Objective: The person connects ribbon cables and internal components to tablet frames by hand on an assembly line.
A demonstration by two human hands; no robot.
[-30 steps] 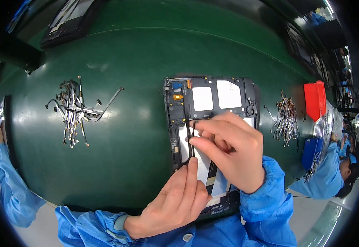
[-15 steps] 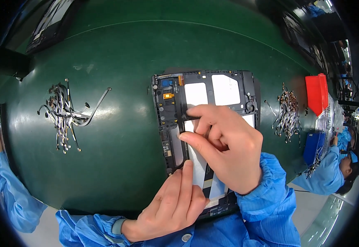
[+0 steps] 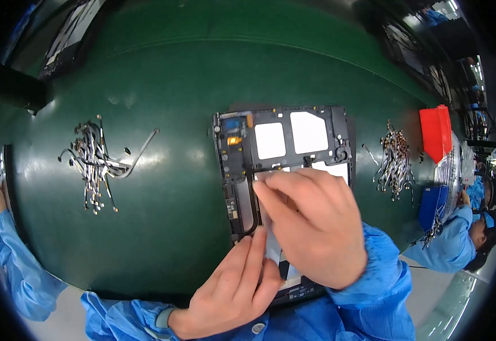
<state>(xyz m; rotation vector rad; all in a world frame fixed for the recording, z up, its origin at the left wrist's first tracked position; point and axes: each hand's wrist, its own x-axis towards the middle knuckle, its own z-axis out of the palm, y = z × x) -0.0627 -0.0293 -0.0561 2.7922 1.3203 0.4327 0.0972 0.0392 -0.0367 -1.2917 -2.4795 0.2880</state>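
In front of me lies an opened tablet housing, black with white panels and small gold-coloured parts along its left side. A thin black cable runs down a channel there and bends at the lower end. My right hand is closed over the housing, thumb and forefinger pinched together at the upper part of this cable; its other fingers are tucked in. My left hand rests at the lower left of the housing, fingers stretched out, with a fingertip touching the cable near its bend.
On the green table lie a pile of loose flat cables at left and another cable bundle at right. Beyond that bundle are a red bin and a blue bin. Co-workers in blue sleeves sit at both sides.
My right hand's thumb and forefinger have come together at the cable, where they were apart. My left hand stays near the bend. The whole view has shifted slightly.
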